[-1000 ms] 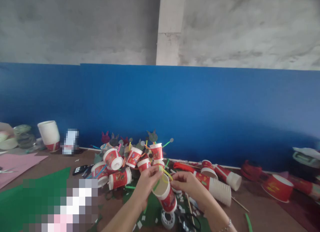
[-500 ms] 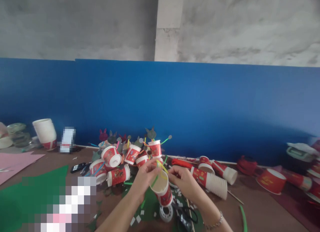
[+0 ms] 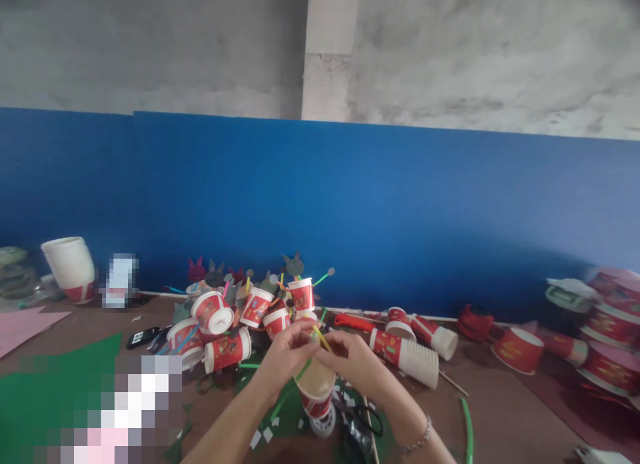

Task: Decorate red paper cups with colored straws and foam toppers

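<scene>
My left hand point(image 3: 284, 354) and my right hand point(image 3: 351, 359) meet low in the middle over a red paper cup point(image 3: 315, 391) with its mouth facing me. Both hands are closed in pinches on thin straws point(image 3: 320, 337), yellow and green, that stick into the cup at its rim. The cup hangs between my hands just above the table. A bracelet sits on my right wrist. Under the cup lie a tape roll point(image 3: 324, 425) and black scissors point(image 3: 361, 425).
A heap of red cups with straws and paper shapes point(image 3: 245, 311) lies behind my hands. A stack of cups point(image 3: 406, 355) lies on its side to the right, red bowls point(image 3: 517, 349) farther right. Green sheet point(image 3: 60, 377), pink sheet point(image 3: 20, 321) and a white bucket point(image 3: 70, 267) are left. Blue panel behind.
The view has swung a little right and down. My hands have drawn closer together over the cup, which has tipped so its mouth faces me more.
</scene>
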The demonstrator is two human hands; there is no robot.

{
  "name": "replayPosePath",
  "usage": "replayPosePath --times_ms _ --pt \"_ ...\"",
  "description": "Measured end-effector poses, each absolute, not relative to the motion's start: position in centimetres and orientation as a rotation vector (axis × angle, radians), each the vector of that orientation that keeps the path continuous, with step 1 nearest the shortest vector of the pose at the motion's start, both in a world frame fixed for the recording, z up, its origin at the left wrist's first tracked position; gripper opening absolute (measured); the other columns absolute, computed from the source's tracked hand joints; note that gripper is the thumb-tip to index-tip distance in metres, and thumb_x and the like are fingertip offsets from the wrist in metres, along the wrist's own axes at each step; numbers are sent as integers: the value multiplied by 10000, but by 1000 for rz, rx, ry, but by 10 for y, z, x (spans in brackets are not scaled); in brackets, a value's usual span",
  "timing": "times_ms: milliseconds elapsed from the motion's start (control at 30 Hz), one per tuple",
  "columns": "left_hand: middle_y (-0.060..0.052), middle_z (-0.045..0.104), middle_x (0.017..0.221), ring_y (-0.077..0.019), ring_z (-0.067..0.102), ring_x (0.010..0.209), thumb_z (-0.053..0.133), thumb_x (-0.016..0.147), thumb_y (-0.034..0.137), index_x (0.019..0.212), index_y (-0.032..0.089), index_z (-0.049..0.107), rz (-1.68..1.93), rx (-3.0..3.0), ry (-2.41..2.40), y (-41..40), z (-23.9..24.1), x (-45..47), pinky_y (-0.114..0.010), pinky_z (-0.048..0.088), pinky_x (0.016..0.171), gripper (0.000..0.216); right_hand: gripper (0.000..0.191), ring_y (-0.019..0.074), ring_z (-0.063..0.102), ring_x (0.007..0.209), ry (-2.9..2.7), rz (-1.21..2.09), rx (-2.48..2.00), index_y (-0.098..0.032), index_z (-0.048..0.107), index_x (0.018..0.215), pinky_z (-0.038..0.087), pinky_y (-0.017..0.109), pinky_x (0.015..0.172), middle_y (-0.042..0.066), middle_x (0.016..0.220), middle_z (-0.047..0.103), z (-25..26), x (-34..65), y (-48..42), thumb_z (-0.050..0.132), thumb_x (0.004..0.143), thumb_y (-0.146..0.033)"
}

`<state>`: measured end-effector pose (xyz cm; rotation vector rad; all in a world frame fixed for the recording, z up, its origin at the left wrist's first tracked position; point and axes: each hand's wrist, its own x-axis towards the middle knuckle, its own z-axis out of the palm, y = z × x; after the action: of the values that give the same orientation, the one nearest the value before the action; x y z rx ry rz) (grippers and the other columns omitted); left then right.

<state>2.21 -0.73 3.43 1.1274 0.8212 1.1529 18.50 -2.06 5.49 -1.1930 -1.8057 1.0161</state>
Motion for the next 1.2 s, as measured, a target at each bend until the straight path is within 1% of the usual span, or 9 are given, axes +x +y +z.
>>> replayPosePath --times_ms 133,267,400,567,767,967,1033,1133,1200 --pt "-40 670 819 -182 608 770 812 585 346 990 175 709 1143 1142 841 -11 35 23 -290 442 724 452 156 135 493 648 -1736 1037 -1216 -142 668 797 376 236 599 -4 697 599 46 180 -18 655 688 -252" --pt "-74 687 958 -198 629 830 777 636 417 999 182 705 1169 1013 711 -7 34 19 -305 461 762 439 262 124 492 568 -1512 1155 -1158 -128 627 707 373 241 559 -11 606 571 42 183 -11 699 673 -377" --pt "-55 701 944 -190 631 874 764 679 335 910 189 715 1263 1001 674 -5 33 15 -287 459 819 278 369 146 527 595 -1277 1153 -1087 -143 589 760 401 252 572 0 630 579 47 190 -7 692 684 -489" --pt "-76 682 1037 -242 601 999 756 692 317 894 178 733 1355 1205 659 -9 34 16 -317 448 885 246 415 165 542 643 -1197 1009 -1042 -160 578 790 417 253 585 13 688 594 50 192 -8 689 684 -546" --pt "-61 711 937 -222 628 910 627 809 426 936 171 709 1365 1302 717 -9 31 18 -332 456 873 297 377 170 536 697 -1324 1033 -980 -162 594 848 419 262 630 11 732 594 49 187 -11 637 752 -524" --pt "-76 628 1230 -276 498 1215 644 758 517 1094 209 662 1362 1198 892 -3 15 18 -402 343 1047 456 205 143 467 661 -1500 764 -1093 -173 563 791 386 246 614 -17 693 520 48 186 -12 590 796 -376" --pt "-81 653 1175 -272 527 1175 644 756 515 1034 208 682 1343 1259 953 -4 17 17 -390 374 1019 416 149 138 451 659 -1579 682 -1134 -173 547 753 373 244 613 -18 694 504 50 186 -13 566 795 -314" --pt "-65 698 942 -232 617 953 568 822 499 919 188 687 1314 1450 964 -7 29 14 -349 465 882 346 112 135 439 657 -1657 624 -1193 -171 535 730 358 244 608 -20 687 486 53 187 -14 533 794 -263" --pt "-57 682 876 -216 620 868 555 839 474 881 174 686 1347 1572 978 -8 36 12 -325 488 807 331 103 130 423 637 -1687 601 -1232 -169 536 724 342 243 588 -25 670 467 55 190 -13 527 791 -247"
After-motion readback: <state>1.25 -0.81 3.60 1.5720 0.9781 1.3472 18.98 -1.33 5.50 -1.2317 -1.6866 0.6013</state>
